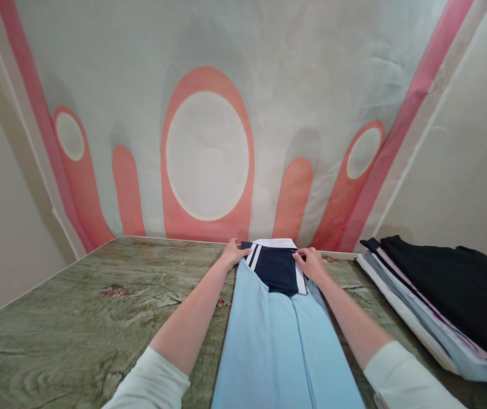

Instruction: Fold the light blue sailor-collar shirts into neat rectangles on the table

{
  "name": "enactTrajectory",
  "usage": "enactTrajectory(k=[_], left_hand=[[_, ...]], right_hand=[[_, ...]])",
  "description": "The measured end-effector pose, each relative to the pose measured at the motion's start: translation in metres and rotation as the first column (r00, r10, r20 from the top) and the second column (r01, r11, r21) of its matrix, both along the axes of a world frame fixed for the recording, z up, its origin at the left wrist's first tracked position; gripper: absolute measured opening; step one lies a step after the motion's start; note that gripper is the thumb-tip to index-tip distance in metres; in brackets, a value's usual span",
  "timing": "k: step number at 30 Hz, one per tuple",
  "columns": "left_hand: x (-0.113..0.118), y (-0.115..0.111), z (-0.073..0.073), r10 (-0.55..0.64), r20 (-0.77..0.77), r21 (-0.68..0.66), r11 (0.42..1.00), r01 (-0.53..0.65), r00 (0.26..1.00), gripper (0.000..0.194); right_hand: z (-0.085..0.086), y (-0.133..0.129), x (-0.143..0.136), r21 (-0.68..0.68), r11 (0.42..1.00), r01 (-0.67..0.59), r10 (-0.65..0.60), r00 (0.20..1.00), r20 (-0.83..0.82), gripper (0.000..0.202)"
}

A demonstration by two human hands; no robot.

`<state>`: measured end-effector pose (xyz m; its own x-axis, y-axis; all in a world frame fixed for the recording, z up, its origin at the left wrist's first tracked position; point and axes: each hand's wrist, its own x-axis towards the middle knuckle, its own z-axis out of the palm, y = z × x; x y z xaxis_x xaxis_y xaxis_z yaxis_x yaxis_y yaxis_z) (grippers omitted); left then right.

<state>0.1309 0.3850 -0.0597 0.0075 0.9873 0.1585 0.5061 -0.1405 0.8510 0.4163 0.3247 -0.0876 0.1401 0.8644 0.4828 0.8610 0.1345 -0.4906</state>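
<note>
A light blue garment [277, 341] lies folded into a long strip in front of me. Navy cloth with white stripes [275, 268] makes up its far end, and a white edge shows behind that. My left hand [231, 254] has its thumb over the navy cloth at the far left corner, with the fingers curled around the edge. At the right side of the same navy part, my right hand [310, 263] pinches the cloth between thumb and fingers. The near end of the garment runs out of view.
On the right of the wood-patterned table [77, 318] lies a stack of folded clothes [448, 295], black on top with white, grey and pinkish layers under it. A backdrop [337, 68] with coral shapes stands behind the table's far edge.
</note>
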Motion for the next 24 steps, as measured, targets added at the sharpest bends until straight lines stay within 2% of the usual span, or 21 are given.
enactTrajectory(k=[3,7,12,15,17,20,22,24], left_hand=[[0.004,-0.006,0.001,-0.088,0.028,0.018,0.996,0.088,0.996,0.075],[0.007,-0.011,0.001,-0.143,0.008,0.095,0.985,0.142,0.990,0.062],[0.010,-0.022,0.006,-0.064,-0.071,0.186,0.980,0.077,0.995,0.046],[0.017,-0.036,0.011,-0.006,-0.228,0.309,0.948,0.078,0.974,0.042],[0.026,-0.045,0.014,-0.061,-0.407,0.352,0.910,0.218,0.911,0.033],[0.039,-0.055,0.013,-0.243,-0.609,0.257,0.840,0.478,0.755,0.034],[0.044,-0.057,0.009,-0.320,-0.674,0.169,0.811,0.560,0.666,0.042],[0.044,-0.055,0.005,-0.358,-0.698,0.109,0.803,0.586,0.620,0.049]], right_hand=[[0.001,-0.001,0.000,0.015,1.000,0.001,-0.001,1.000,-0.013,0.029],[-0.001,0.000,0.000,0.027,1.000,-0.009,0.011,0.998,-0.069,0.027],[-0.002,-0.001,-0.001,0.053,0.998,0.035,-0.029,0.994,-0.105,0.026],[0.003,-0.006,-0.001,0.103,0.993,0.060,-0.051,0.995,-0.081,0.030],[0.009,-0.011,-0.004,0.131,0.991,0.037,-0.030,0.998,-0.054,0.032],[0.017,-0.020,-0.013,0.107,0.987,-0.123,0.120,0.992,0.036,0.033],[0.020,-0.024,-0.019,-0.010,0.964,-0.267,0.265,0.954,0.140,0.037],[0.020,-0.026,-0.022,-0.165,0.932,-0.323,0.355,0.908,0.225,0.042]])
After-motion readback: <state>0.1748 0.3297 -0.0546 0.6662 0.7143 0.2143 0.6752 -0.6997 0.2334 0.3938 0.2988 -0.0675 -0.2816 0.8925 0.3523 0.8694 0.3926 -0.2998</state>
